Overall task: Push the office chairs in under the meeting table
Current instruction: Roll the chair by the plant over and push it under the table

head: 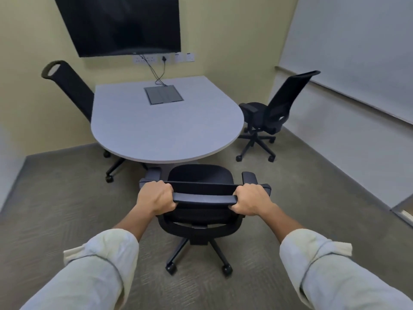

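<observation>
Your left hand [156, 199] and right hand [250, 202] are both wrapped tight around the top bar of the nearest office chair [201, 175], fingers curled over the front edge, one hand at each end of the bar. Your rolled-up sleeves [100, 265] sit well behind the wrists.

Just ahead of your knuckles lies the chair's black seat, with an armrest outside each hand. The front edge of the seat sits right at the rounded end of the grey meeting table [161, 126], not yet under it. Its castor base stands on the carpet [55, 209] below and behind your hands.

Far beyond your left hand, a second chair [73, 90] is tucked against the table's left side, its backrest leaning over the edge. Beyond your right hand, a third chair [272, 115] stands apart from the table, near the wall. On the tabletop ahead is a cable hatch [164, 94], with a dark wall screen [125, 23] above it.
</observation>
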A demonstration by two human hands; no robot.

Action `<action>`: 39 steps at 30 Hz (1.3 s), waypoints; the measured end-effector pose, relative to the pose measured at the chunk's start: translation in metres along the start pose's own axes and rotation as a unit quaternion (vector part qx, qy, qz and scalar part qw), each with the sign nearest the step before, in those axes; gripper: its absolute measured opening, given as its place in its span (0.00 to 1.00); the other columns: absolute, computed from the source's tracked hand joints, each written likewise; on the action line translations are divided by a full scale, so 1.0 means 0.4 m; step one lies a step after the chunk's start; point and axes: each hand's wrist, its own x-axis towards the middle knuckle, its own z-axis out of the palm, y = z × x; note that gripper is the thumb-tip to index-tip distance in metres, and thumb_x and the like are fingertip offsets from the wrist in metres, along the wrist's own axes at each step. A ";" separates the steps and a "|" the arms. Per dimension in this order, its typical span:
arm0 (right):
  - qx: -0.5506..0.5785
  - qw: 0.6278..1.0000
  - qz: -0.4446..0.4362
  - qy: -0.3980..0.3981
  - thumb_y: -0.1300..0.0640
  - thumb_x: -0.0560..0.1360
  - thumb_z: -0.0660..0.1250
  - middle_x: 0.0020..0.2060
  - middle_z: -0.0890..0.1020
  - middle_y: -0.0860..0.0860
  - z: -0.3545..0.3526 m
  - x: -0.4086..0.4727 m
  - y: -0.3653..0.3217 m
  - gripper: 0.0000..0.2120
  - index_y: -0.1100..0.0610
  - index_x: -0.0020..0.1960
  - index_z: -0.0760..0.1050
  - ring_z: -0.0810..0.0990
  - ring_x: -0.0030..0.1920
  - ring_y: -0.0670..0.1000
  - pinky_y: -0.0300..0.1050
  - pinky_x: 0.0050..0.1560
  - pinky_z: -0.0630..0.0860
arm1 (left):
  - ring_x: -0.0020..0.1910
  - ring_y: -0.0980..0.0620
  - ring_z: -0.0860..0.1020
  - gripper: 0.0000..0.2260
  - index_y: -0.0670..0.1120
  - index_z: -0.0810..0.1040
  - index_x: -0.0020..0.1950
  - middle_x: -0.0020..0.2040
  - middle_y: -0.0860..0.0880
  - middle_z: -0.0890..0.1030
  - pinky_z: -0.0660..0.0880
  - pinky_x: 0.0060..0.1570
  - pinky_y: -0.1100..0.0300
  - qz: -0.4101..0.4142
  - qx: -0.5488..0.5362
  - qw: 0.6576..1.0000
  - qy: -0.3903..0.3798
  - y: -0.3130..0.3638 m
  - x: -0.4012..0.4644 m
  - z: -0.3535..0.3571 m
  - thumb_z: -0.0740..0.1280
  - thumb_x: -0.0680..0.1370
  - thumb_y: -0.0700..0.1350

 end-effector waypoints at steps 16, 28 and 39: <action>-0.014 0.998 -0.043 0.038 0.40 0.67 0.64 0.35 0.83 0.50 0.032 0.035 0.068 0.16 0.51 0.42 0.82 0.81 0.37 0.54 0.46 0.34 0.73 | 0.30 0.48 0.74 0.13 0.49 0.80 0.37 0.32 0.51 0.78 0.73 0.33 0.56 -0.036 0.002 0.999 -0.029 0.046 0.005 -0.002 0.60 0.74 0.54; -0.018 0.998 -0.034 0.054 0.49 0.63 0.63 0.27 0.77 0.48 -0.002 0.119 0.189 0.11 0.52 0.37 0.81 0.79 0.31 0.54 0.44 0.30 0.72 | 0.37 0.46 0.81 0.12 0.50 0.81 0.41 0.38 0.50 0.83 0.72 0.33 0.56 -0.064 -0.006 0.997 -0.040 0.131 0.116 -0.014 0.60 0.71 0.53; 0.006 0.994 -0.103 0.020 0.50 0.61 0.61 0.25 0.74 0.48 -0.041 0.332 0.305 0.09 0.53 0.34 0.77 0.75 0.29 0.55 0.46 0.33 0.75 | 0.33 0.48 0.76 0.07 0.52 0.75 0.37 0.32 0.53 0.73 0.71 0.33 0.57 -0.148 0.019 0.987 -0.056 0.147 0.286 -0.017 0.61 0.69 0.53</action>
